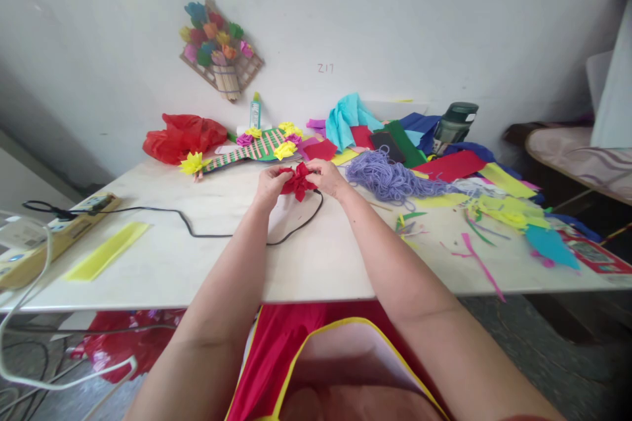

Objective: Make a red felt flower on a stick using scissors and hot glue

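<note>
A red crepe-paper flower [299,182] is held between my two hands above the white table. My left hand [270,185] pinches its left side, fingers closed on the petals. On the other side, my right hand [326,177] grips the flower's upper right edge between thumb and fingers. A black cord [296,230] loops on the table just below the flower. Behind my hands lies a green, striped, guitar-shaped craft piece [251,150] trimmed with yellow and purple paper flowers.
Purple yarn [390,174], coloured paper sheets and a dark bottle [455,123] crowd the right side. Paper scraps [474,250] lie nearer the front. At left are a power strip [69,230], a yellow strip [107,251] and a red plastic bag [182,138]. A glue bottle [255,112] stands behind.
</note>
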Demonstrator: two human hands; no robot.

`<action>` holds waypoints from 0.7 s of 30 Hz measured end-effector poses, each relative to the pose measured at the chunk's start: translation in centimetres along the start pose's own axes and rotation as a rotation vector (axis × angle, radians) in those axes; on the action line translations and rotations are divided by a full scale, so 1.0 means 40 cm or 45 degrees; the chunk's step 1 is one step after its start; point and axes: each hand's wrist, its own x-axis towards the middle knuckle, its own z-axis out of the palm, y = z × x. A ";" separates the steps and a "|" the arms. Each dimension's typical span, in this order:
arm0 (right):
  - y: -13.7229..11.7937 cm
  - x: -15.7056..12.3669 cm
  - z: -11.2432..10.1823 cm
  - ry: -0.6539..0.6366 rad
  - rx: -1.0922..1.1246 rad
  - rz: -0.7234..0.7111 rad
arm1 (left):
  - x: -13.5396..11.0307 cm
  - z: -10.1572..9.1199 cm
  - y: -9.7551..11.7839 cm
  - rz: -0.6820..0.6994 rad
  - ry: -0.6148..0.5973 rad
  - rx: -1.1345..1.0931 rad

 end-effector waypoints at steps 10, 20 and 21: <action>0.002 -0.002 0.001 -0.014 0.057 0.033 | -0.004 -0.013 0.003 0.049 -0.218 -0.028; 0.011 0.003 0.007 -0.027 -0.015 -0.001 | -0.019 0.005 0.020 0.033 -0.173 0.074; 0.011 0.003 0.008 -0.031 -0.015 0.005 | -0.019 0.006 0.020 0.027 -0.167 0.084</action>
